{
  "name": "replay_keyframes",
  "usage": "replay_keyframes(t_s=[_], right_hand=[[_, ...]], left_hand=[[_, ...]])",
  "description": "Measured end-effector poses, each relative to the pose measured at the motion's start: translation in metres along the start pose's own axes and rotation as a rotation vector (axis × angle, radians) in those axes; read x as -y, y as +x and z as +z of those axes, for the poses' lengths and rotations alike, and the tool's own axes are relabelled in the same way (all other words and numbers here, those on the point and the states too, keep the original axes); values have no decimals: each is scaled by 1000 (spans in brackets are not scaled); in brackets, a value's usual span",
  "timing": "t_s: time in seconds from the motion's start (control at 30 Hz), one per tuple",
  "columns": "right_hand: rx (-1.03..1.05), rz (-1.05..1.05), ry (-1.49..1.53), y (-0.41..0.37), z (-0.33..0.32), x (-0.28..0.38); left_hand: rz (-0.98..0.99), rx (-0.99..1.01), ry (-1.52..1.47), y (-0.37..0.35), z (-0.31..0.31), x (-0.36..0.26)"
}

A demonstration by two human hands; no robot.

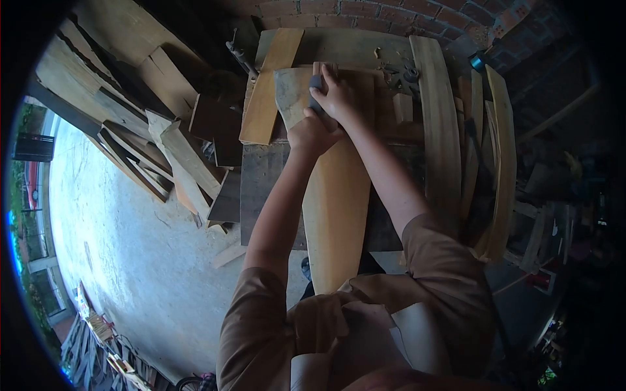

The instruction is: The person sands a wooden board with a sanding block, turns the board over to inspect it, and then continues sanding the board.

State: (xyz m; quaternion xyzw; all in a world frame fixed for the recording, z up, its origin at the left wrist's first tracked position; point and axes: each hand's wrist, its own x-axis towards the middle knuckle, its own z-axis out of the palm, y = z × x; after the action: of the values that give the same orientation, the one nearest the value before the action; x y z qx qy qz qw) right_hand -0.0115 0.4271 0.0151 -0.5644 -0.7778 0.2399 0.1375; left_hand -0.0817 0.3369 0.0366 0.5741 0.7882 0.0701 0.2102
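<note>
A long, pale wooden board point(336, 215) lies lengthwise on the workbench point(267, 195), its near end reaching toward my body. On its far part, both hands are on a dark hand tool point(317, 91), whose exact kind I cannot make out. My left hand point(313, 133) wraps round the near end of the tool. My right hand point(334, 98) grips its far part, with the fingers stretching forward. The palms and arms hide much of the tool and of the board under it.
Left of the board lies a yellowish plank point(270, 98); a longer plank point(438, 111) runs along the right. A small wooden block point(403, 107) and metal tools point(409, 73) sit between. Stacked boards point(186, 159) lean at left. A brick wall point(391, 18) stands behind.
</note>
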Motion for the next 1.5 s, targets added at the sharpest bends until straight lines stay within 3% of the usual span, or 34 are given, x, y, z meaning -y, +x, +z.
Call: replay_keyframes(t_s=[0.03,0.1,0.23,0.3,0.37,0.43,0.5,0.57,0.6,0.7,1.03,1.13,1.27,1.37,1.5], right_hand=[[-73,-30,25,-13,-4,0],[39,-39,-38,-61,-4,-3],[3,-93,-111,-210,29,-8],[131,-36,-102,-290,25,3],[7,-113,-69,-356,41,-3],[10,-104,-46,-382,40,4],[4,-90,-39,-379,39,7],[135,-54,-87,-364,37,7],[-1,-157,-106,-354,39,6],[69,-150,-103,-303,42,9],[84,-184,-51,16,32,78],[66,-306,-78,70,43,81],[36,-270,-58,15,43,64],[56,-178,-44,-86,40,44],[38,-160,-2,-246,46,20]], left_hand=[[3,-16,1,-13,0,0],[-2,72,54,-64,14,0],[-17,100,43,-203,61,20],[-83,282,-23,-274,79,35],[-35,306,-86,-335,108,56],[-74,370,-89,-361,112,59],[-50,311,-68,-363,117,58],[-19,239,-52,-353,116,60],[-33,243,-59,-343,110,58],[-80,225,-113,-299,87,47],[-175,-102,-85,-8,-16,61],[-238,-90,-121,28,-35,57],[-222,-65,-92,-19,-20,56],[-130,-32,-31,-104,14,56],[-150,55,-95,-247,71,49]])
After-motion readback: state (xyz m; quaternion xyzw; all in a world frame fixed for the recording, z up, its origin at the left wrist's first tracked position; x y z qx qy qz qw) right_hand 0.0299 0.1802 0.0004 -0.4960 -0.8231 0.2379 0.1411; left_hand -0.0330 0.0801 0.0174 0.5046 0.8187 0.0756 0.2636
